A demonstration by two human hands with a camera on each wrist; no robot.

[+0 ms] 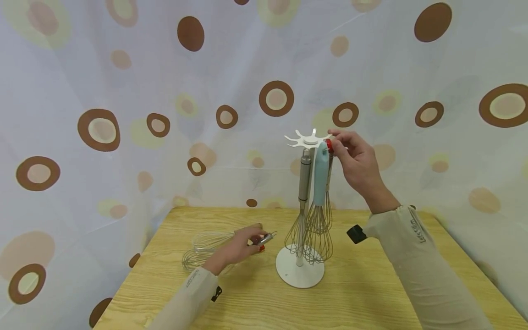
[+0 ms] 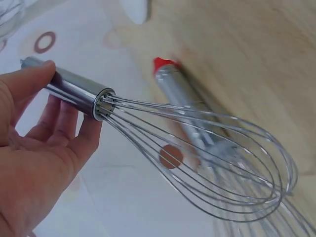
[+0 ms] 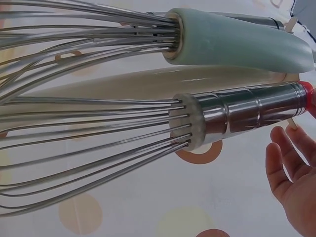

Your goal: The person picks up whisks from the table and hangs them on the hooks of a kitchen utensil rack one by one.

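Observation:
In my left hand (image 1: 239,245) is a steel-handled whisk (image 2: 74,89), gripped by the handle between thumb and fingers. Below it in the left wrist view, another whisk (image 2: 185,98) with a silver handle and red end lies on the table. My right hand (image 1: 358,160) pinches the red end of a metal-handled whisk (image 3: 256,108) at the top of a white utensil stand (image 1: 299,277). Beside that one, a whisk with a light blue handle (image 1: 321,178) and one with a grey metal handle (image 1: 305,178) hang from the stand's hooks.
The stand's round base is on the wooden table (image 1: 255,302), right of my left hand. A patterned curtain (image 1: 231,55) rises behind the table. A black strap end (image 1: 356,234) hangs by the right cuff.

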